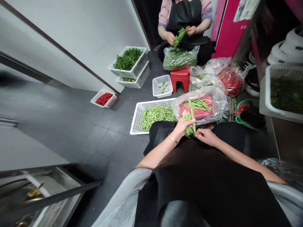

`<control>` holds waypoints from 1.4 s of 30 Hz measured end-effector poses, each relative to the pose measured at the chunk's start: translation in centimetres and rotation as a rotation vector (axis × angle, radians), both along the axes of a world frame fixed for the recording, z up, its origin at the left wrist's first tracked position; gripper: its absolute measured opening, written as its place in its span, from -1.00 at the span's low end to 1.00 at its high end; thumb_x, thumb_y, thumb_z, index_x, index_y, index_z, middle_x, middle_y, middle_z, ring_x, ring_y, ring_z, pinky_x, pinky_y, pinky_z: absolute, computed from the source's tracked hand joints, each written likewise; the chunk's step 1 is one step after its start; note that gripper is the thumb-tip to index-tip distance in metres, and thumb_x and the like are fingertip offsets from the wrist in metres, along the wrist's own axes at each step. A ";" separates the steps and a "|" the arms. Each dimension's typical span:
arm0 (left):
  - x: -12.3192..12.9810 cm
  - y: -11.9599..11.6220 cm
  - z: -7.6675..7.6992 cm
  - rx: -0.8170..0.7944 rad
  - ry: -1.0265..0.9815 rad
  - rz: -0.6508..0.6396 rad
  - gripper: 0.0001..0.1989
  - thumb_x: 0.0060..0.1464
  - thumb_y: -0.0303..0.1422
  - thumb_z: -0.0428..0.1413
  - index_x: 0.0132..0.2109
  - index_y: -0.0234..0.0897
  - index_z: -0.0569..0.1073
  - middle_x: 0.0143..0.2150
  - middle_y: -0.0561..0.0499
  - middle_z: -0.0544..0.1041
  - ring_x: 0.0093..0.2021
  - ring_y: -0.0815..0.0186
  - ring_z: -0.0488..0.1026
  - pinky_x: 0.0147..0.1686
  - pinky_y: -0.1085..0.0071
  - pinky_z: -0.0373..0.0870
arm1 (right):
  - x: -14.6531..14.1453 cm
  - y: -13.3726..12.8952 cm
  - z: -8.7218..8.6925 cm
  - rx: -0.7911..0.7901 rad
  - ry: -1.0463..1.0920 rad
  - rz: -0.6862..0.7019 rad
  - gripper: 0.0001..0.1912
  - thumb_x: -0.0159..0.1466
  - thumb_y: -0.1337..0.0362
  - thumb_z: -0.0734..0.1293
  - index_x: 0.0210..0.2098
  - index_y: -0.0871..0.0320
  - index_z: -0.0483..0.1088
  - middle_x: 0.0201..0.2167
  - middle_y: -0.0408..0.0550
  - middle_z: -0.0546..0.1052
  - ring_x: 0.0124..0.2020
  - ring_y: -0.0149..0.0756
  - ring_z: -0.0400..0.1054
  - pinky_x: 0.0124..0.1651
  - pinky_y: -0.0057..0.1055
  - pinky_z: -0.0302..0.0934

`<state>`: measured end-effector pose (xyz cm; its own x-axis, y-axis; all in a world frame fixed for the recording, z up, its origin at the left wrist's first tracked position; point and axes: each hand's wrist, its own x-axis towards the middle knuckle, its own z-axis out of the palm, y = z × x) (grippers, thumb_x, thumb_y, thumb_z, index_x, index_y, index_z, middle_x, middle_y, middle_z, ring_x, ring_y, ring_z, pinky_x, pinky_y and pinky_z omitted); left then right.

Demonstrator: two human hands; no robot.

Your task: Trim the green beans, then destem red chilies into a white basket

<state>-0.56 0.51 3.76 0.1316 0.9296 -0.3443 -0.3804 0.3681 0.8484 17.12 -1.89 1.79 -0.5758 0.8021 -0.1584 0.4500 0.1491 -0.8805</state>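
My left hand (pixel 181 127) is closed around a bunch of green beans (pixel 188 122) just above my lap. One longer bean stands up out of that bunch. The fingers of my right hand (pixel 206 136) pinch at the lower end of a bean, close beside the left hand; the exact tip is too small to make out. Right beyond my hands is an open clear plastic bag (pixel 221 108) with a red inner layer and loose green beans (pixel 200 104) on top. To the left, a white perforated basket (pixel 136 121) holds a heap of green beans (pixel 158 117).
Opposite, a person (pixel 183 19) in a dark apron handles leafy greens over a bag on a red stool (pixel 181 78). White baskets of greens (pixel 129 59), a basket of red peppers (pixel 104 98) and a small white basket (pixel 163 86) stand on the floor. A shelf (pixel 272 126) borders the right.
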 end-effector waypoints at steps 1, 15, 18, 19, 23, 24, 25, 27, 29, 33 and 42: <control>0.0 -0.1 0.1 -0.005 -0.029 0.008 -0.58 -0.31 -0.22 0.42 -0.45 -0.36 0.38 -0.65 0.13 0.35 -0.64 0.48 0.28 -0.54 0.48 0.28 | 0.0 -0.2 0.0 0.002 0.010 -0.002 -0.69 0.25 0.06 0.22 -0.49 0.13 0.34 -0.67 -0.22 0.38 -0.61 -0.39 0.27 -0.45 -0.46 0.12; -1.0 -1.5 0.2 -0.190 -0.294 -0.149 -0.69 -0.18 -0.31 0.38 -0.35 -0.41 0.47 -0.56 0.06 0.45 -0.58 0.43 0.40 -0.50 0.46 0.37 | 2.4 2.8 5.3 -0.107 0.385 -0.195 -0.47 0.04 -0.04 0.50 -0.12 0.16 0.48 -0.49 -0.11 0.52 -0.49 -0.29 0.42 -0.42 -0.35 0.33; -0.9 -2.2 0.5 -0.187 -0.160 -0.358 -0.65 -0.28 -0.35 0.42 -0.38 -0.46 0.49 -0.58 0.00 0.47 -0.60 0.40 0.41 -0.54 0.45 0.37 | 2.7 3.8 5.4 -0.089 0.455 -0.279 -0.47 0.09 -0.07 0.46 -0.09 0.16 0.47 -0.61 -0.22 0.42 -0.64 -0.41 0.29 -0.55 -0.43 0.24; -0.8 -2.2 0.5 -0.185 -0.146 -0.350 -0.65 -0.29 -0.35 0.42 -0.39 -0.47 0.48 -0.58 -0.01 0.47 -0.61 0.39 0.41 -0.54 0.45 0.37 | 2.5 3.9 5.5 -0.040 0.496 -0.345 -0.52 0.13 -0.08 0.43 -0.14 0.16 0.48 -0.62 -0.22 0.41 -0.65 -0.42 0.28 -0.55 -0.44 0.25; -1.3 -1.1 0.7 -0.178 -0.272 -0.030 -0.75 -0.13 -0.36 0.35 -0.39 -0.42 0.46 -0.56 0.03 0.47 -0.59 0.42 0.42 -0.49 0.47 0.40 | 1.3 2.9 5.6 0.094 0.565 -0.519 -0.64 0.19 -0.04 0.40 -0.29 0.16 0.49 -0.60 -0.17 0.47 -0.60 -0.38 0.38 -0.49 -0.41 0.36; -1.7 -0.5 0.8 -0.190 -0.305 0.072 -0.78 -0.07 -0.36 0.31 -0.39 -0.40 0.44 -0.55 0.05 0.47 -0.58 0.43 0.42 -0.48 0.48 0.40 | 1.0 2.6 5.4 0.088 0.591 -0.546 -0.65 0.20 -0.03 0.40 -0.28 0.15 0.49 -0.60 -0.17 0.48 -0.60 -0.37 0.40 -0.49 -0.41 0.37; -2.2 0.1 0.8 -0.205 -0.319 0.168 -0.81 -0.01 -0.37 0.28 -0.39 -0.38 0.43 -0.54 0.05 0.47 -0.58 0.44 0.42 -0.46 0.49 0.41 | 0.7 2.3 5.0 0.068 0.617 -0.566 -0.65 0.21 -0.03 0.40 -0.27 0.15 0.49 -0.60 -0.18 0.48 -0.60 -0.37 0.41 -0.49 -0.41 0.38; -3.0 1.2 0.8 -0.214 -0.285 0.291 -0.85 0.04 -0.39 0.24 -0.37 -0.38 0.43 -0.49 0.02 0.51 -0.52 0.44 0.46 -0.40 0.49 0.43 | 0.1 2.0 3.8 -0.011 0.623 -0.545 -0.63 0.21 -0.04 0.39 -0.27 0.16 0.49 -0.60 -0.17 0.49 -0.60 -0.36 0.42 -0.50 -0.42 0.38; -3.2 1.8 0.6 -0.182 -0.184 0.224 -0.84 -0.01 -0.41 0.28 -0.33 -0.41 0.47 -0.44 -0.03 0.55 -0.45 0.38 0.51 -0.34 0.45 0.46 | -0.4 2.2 2.5 -0.114 0.550 -0.437 -0.58 0.18 -0.08 0.40 -0.27 0.18 0.50 -0.59 -0.14 0.51 -0.60 -0.34 0.43 -0.51 -0.40 0.38; -2.2 1.5 0.4 -0.037 0.033 -0.191 -0.70 -0.21 -0.37 0.40 -0.36 -0.43 0.48 -0.49 -0.01 0.53 -0.50 0.36 0.47 -0.40 0.43 0.42 | -0.9 3.7 1.0 -0.101 0.341 -0.265 -0.54 0.21 -0.13 0.33 -0.27 0.16 0.51 -0.56 -0.10 0.53 -0.60 -0.33 0.39 -0.50 -0.38 0.33; -2.6 2.1 0.0 0.066 0.203 -0.792 -0.73 -0.21 -0.34 0.36 -0.39 -0.37 0.46 -0.48 0.00 0.53 -0.51 0.35 0.46 -0.46 0.45 0.40 | 1.9 5.6 3.1 0.178 -0.041 0.497 -0.70 0.32 0.26 0.17 -0.52 0.15 0.36 -0.60 -0.15 0.40 -0.58 -0.43 0.17 -0.45 -0.45 0.04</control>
